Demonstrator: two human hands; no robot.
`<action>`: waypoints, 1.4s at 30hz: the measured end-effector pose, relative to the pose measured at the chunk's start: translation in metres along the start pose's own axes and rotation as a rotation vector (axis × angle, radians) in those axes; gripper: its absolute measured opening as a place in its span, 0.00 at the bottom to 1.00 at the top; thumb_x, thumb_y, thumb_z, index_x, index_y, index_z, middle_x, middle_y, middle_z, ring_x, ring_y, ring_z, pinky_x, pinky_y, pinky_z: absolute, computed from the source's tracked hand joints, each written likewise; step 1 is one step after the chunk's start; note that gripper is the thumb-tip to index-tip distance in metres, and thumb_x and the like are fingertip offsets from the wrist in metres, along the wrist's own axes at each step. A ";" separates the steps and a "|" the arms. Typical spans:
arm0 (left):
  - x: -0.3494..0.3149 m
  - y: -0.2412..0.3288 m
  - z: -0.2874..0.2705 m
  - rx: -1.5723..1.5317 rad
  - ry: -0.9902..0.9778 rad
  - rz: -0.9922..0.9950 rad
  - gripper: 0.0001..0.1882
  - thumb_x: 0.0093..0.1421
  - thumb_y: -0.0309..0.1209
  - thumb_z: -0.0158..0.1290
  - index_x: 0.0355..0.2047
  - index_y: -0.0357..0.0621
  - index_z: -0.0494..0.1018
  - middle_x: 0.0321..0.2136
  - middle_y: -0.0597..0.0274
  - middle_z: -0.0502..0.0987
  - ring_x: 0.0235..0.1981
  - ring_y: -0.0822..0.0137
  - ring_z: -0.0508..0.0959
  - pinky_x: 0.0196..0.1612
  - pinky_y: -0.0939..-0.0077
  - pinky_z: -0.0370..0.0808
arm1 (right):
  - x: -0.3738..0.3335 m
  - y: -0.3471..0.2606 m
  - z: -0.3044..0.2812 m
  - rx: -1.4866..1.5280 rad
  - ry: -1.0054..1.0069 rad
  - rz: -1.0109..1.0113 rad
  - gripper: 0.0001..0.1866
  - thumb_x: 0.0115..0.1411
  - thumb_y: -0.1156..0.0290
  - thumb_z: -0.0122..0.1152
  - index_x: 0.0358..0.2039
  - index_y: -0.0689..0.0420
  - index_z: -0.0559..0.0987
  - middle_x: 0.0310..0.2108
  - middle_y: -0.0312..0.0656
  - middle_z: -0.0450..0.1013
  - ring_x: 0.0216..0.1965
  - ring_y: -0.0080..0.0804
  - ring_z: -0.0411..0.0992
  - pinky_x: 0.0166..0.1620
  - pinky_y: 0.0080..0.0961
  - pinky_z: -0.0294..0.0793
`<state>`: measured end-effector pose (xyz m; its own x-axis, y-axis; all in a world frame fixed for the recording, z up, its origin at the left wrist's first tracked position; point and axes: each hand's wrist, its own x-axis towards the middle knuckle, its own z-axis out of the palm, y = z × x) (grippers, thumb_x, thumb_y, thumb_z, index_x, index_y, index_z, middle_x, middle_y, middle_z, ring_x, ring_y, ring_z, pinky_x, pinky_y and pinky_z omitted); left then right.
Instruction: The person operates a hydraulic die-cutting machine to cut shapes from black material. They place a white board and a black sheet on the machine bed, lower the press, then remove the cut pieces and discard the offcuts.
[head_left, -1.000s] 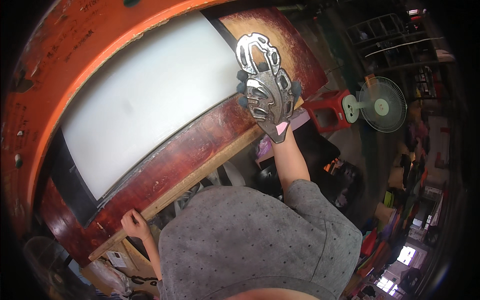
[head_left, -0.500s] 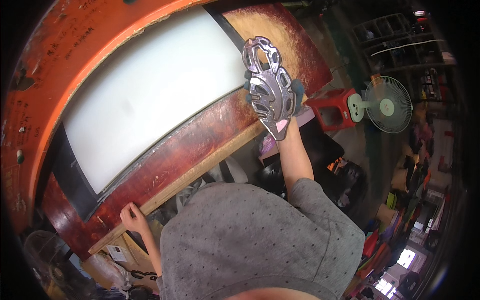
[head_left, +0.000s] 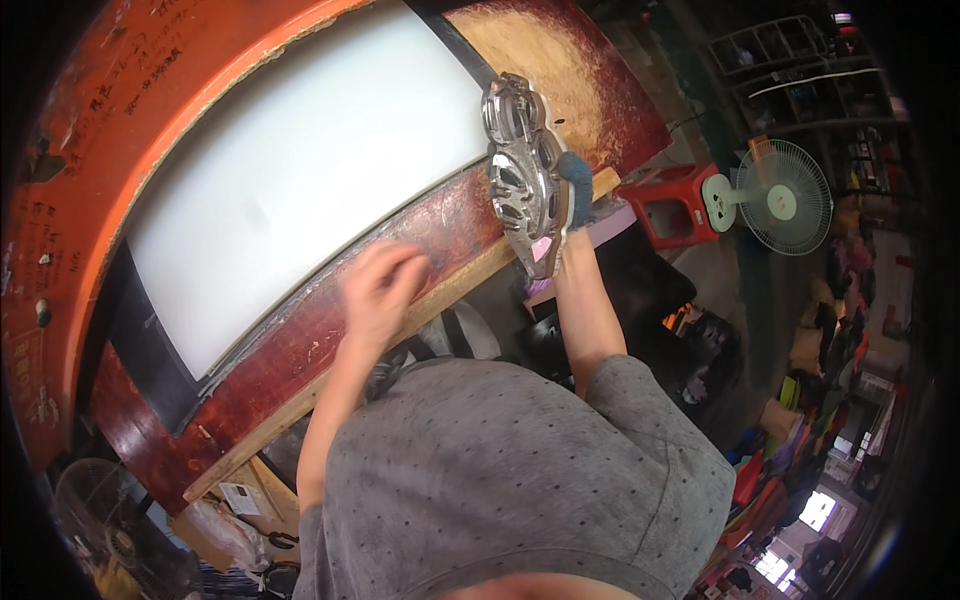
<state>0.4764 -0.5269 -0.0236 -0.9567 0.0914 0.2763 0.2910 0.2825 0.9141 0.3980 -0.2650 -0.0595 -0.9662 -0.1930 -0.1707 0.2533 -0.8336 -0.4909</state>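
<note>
A metal cutting die (head_left: 540, 200), shaped in several joined loops and tapering to a point with a pink patch, is held up over the right end of the white cutting board (head_left: 320, 180). My right hand (head_left: 577, 188), in a dark blue-grey glove, grips it from the far side; most of its fingers are hidden behind the metal. Bare and slightly blurred, my left hand (head_left: 382, 290) is above the near strip of the red-brown wooden table (head_left: 300, 340). Its fingers are curled in, and nothing shows between them.
An orange machine beam (head_left: 75, 180) arches over the far left of the board. Black strips (head_left: 150, 350) border the board's ends. On the right, a green-white fan (head_left: 782, 203) stands by a red stool (head_left: 665, 215). Another fan (head_left: 115, 530) is at lower left.
My left hand has moved right and up from the table's near left edge to beside the board's middle. The die in my right hand has tilted, showing more of its side walls.
</note>
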 end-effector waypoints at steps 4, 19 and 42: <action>0.024 0.021 0.051 -0.201 -0.278 -0.094 0.07 0.49 0.27 0.62 0.29 0.39 0.78 0.24 0.62 0.76 0.21 0.74 0.73 0.25 0.82 0.70 | 0.000 0.005 -0.001 -0.002 0.020 0.002 0.37 0.53 0.47 0.58 0.56 0.60 0.65 0.56 0.58 0.60 0.52 0.50 0.65 0.52 0.44 0.69; 0.012 0.023 0.079 0.264 -0.234 0.277 0.05 0.47 0.27 0.61 0.25 0.43 0.78 0.18 0.62 0.73 0.18 0.64 0.73 0.21 0.72 0.70 | 0.003 0.010 0.001 0.006 0.051 0.031 0.37 0.53 0.48 0.57 0.56 0.60 0.65 0.56 0.57 0.61 0.52 0.49 0.65 0.52 0.43 0.69; -0.272 0.016 -0.047 0.170 0.771 -0.675 0.06 0.57 0.29 0.54 0.27 0.39 0.74 0.23 0.63 0.72 0.23 0.73 0.72 0.26 0.79 0.69 | 0.124 -0.123 -0.053 -2.425 0.467 -0.108 0.28 0.57 0.57 0.56 0.51 0.65 0.69 0.48 0.51 0.70 0.48 0.40 0.69 0.50 0.32 0.70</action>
<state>0.7412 -0.5923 -0.0698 -0.6472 -0.7547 -0.1079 -0.3670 0.1844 0.9117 0.2496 -0.1595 -0.0655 -0.9901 0.1392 -0.0187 0.1404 0.9818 -0.1277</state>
